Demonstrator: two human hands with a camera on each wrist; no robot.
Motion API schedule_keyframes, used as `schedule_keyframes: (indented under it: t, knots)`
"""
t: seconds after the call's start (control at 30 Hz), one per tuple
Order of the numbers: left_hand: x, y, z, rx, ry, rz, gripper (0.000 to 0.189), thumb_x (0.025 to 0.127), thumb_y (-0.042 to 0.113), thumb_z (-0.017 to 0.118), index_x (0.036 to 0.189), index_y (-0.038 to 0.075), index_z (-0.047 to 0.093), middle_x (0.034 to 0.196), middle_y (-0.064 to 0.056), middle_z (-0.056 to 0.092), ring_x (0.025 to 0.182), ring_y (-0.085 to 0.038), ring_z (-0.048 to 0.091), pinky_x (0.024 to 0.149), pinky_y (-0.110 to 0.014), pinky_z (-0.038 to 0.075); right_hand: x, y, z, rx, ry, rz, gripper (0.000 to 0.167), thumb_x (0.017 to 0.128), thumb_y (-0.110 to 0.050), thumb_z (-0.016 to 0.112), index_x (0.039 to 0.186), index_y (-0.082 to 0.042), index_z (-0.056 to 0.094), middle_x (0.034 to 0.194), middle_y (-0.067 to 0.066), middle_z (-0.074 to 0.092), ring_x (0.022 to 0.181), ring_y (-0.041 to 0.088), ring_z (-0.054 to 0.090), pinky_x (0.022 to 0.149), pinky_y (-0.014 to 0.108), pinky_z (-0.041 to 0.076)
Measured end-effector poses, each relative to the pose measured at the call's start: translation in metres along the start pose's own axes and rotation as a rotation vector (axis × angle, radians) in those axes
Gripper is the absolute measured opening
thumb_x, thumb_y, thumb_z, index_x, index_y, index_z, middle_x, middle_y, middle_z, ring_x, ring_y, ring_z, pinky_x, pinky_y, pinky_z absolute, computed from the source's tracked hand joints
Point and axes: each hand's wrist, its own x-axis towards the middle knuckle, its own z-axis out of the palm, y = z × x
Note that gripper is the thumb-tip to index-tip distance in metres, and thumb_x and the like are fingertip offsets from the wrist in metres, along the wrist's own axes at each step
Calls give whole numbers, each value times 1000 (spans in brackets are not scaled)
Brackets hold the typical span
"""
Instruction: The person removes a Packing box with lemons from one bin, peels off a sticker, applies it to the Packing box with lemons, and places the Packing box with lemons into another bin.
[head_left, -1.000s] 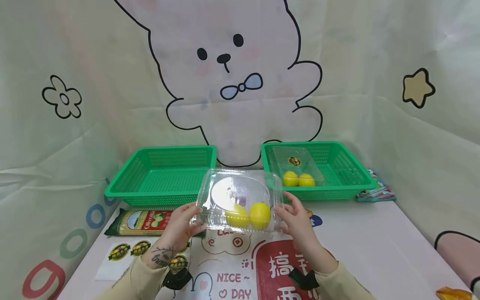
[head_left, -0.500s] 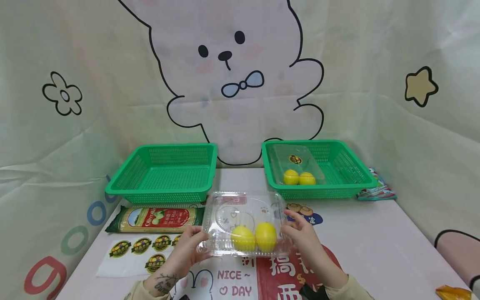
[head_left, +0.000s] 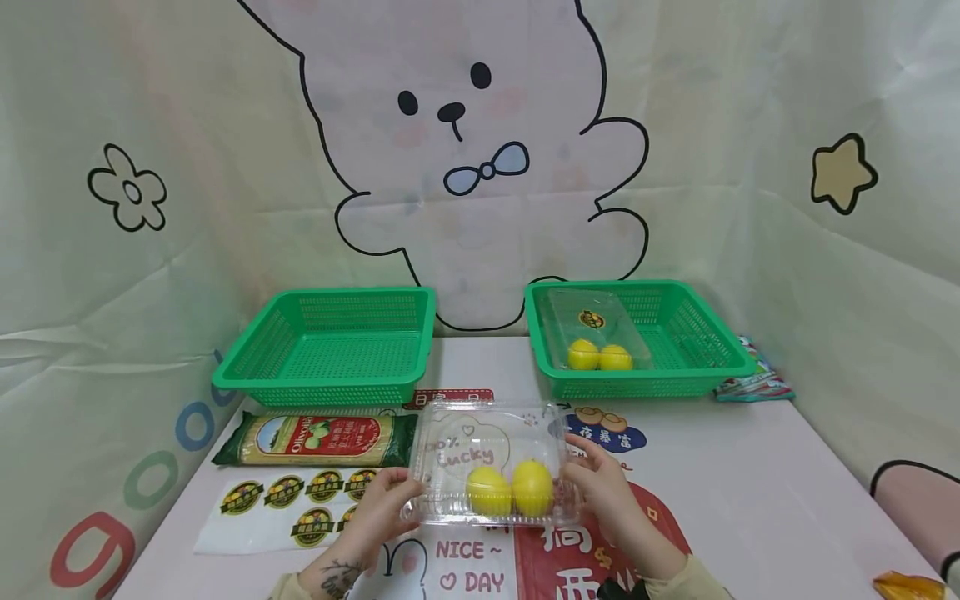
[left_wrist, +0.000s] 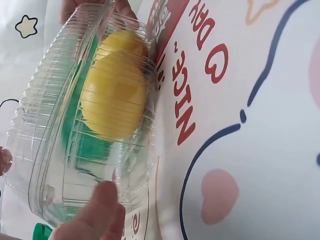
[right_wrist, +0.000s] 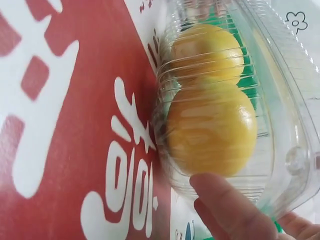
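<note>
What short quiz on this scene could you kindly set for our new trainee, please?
1. How many rounded yellow fruits sit inside the clear plastic clamshell box between the left hand and right hand?
2. True or false: the right green rectangular plastic basket contains another clear plastic box.
3. Just beyond the white rectangular sticker sheet lies: A) a wooden spoon; B) a long, green-ended packet; C) a blue cup?

Key: 1. Two; 2. True; 3. B.
</note>
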Motion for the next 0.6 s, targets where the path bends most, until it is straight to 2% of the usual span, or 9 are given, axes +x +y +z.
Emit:
schedule_keyframes:
  t: [0.07,0.17,0.23,0.4,0.6]
  knots:
    - [3,-1,1,-14,0,11,52,86,21,57,123,-9,34,117,-24,44,100,-26,56,78,-37,56,3,2,0,-8,1,-16,55,83,-9,56,137,-10,42,123,24,56,96,26,56,69,33,55]
    - [7,-1,2,-38,9,18,53,87,22,56,125,-8,35,118,-22,43,101,-26,56,78,-34,56,8,4,-1,-25,-6,-33,54,85,-11,56,137,-11,42,127,24,53,106,31,53,80,41,55]
    - [10,-1,2,-52,10,27,53,88,22,55,126,-8,34,119,-22,43,102,-26,55,78,-34,55,13,4,-1,-41,-14,-41,53,86,-13,55,137,-11,41,130,24,50,108,32,51,81,41,54]
    - [20,-1,2,-92,-5,67,52,89,18,52,127,-11,32,122,-26,40,103,-29,56,81,-35,54,27,3,-2,-62,-28,-57,53,87,-14,54,138,-10,41,128,23,50,99,28,49,76,31,49]
    - [29,1,3,-103,8,82,51,91,19,51,127,-11,33,123,-26,40,101,-27,55,80,-35,55,40,3,-2,-83,-19,-57,53,88,-17,54,139,-11,41,136,22,44,109,31,46,89,42,47]
